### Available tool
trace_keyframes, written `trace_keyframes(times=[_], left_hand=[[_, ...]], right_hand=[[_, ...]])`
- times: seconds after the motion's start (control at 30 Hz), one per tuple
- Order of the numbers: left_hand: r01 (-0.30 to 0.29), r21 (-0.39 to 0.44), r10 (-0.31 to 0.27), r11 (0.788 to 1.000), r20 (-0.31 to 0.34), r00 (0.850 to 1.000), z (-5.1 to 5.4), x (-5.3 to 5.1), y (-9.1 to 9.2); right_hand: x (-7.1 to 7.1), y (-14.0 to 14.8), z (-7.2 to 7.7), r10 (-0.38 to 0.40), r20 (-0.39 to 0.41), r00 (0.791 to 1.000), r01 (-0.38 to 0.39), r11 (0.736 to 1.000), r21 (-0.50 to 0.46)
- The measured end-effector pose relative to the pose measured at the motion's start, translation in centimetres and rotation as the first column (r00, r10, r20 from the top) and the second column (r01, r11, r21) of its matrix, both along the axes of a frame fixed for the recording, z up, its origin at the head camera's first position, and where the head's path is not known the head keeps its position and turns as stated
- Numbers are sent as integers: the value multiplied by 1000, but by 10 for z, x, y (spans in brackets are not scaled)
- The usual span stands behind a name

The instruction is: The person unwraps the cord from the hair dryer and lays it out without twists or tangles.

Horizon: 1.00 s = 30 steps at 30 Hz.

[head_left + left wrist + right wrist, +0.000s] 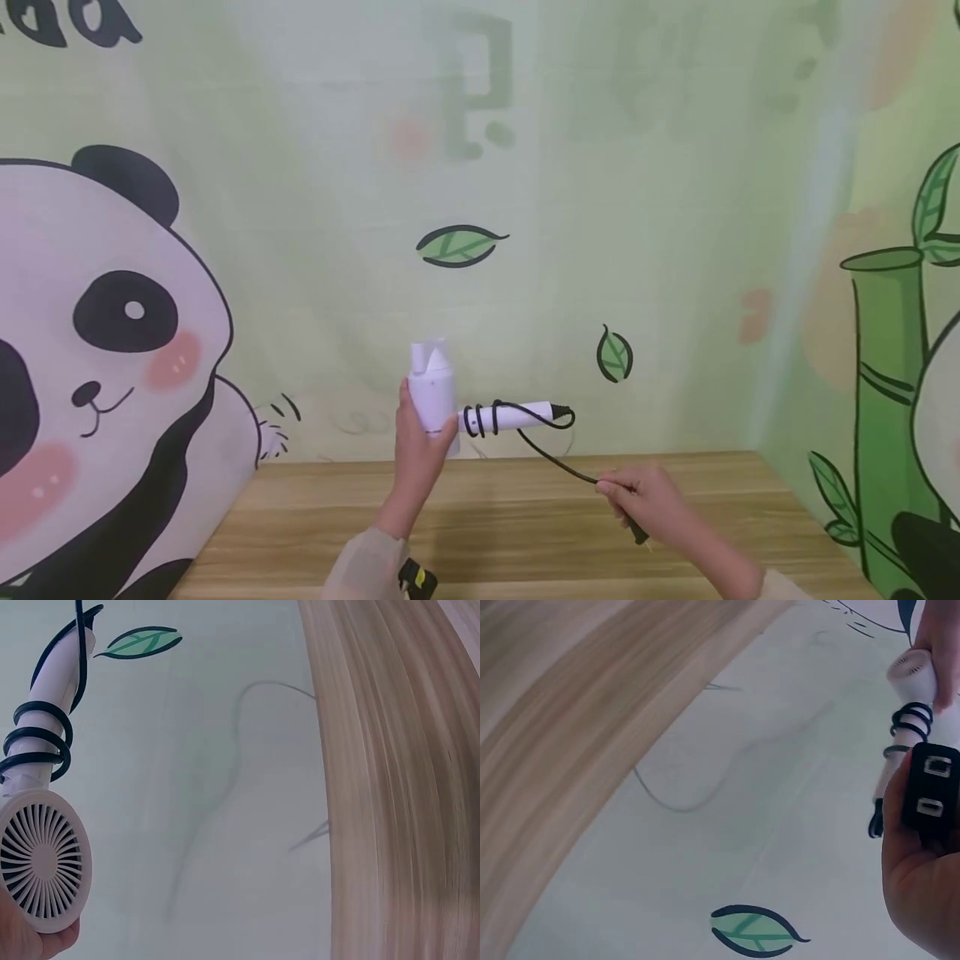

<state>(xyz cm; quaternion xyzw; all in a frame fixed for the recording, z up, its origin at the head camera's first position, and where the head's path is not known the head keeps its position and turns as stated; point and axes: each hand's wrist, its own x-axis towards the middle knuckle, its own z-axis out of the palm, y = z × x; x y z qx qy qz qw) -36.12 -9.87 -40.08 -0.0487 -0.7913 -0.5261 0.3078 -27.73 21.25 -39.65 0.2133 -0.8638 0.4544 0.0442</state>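
Observation:
A white hair dryer point(432, 393) is held up above the table in my left hand point(420, 454), which grips its body with the thumb at the near side. Its round vented back point(46, 861) shows in the left wrist view. The handle point(528, 415) points right, with a black cord point(480, 421) wound around it in several turns. From the handle the cord runs down to my right hand point(648, 504), whose thumb and fingers pinch it near the end. A black plug point(930, 787) sticks out of that hand; its two prongs face the right wrist camera.
Below both hands lies a wood-grain table point(525, 533). Right behind it stands a pale green backdrop point(337, 250) with printed pandas, leaves and bamboo point(888, 400). A black and yellow object point(417, 578) sits at my left wrist.

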Motion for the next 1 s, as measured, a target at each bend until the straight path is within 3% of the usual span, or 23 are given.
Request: trace_keyframes(times=[0.2,0.43,0.67,1.0], left_hand=[[33,33,-33,999,6,999,0,1,1],[38,40,-38,998,9,999,2,7,4],[67,27,-67,997,29,997,7,15,-1],[142,27,-142,990,26,989,2,22,0]], right_hand=[[3,1,-21,84,108,991,-85,996,6],[-1,-5,-50,115,181,977,-117,993,2],[-12,-9,-74,129,181,975,-130,991,-4],[-25,-4,-94,43,148,988,-52,997,56]])
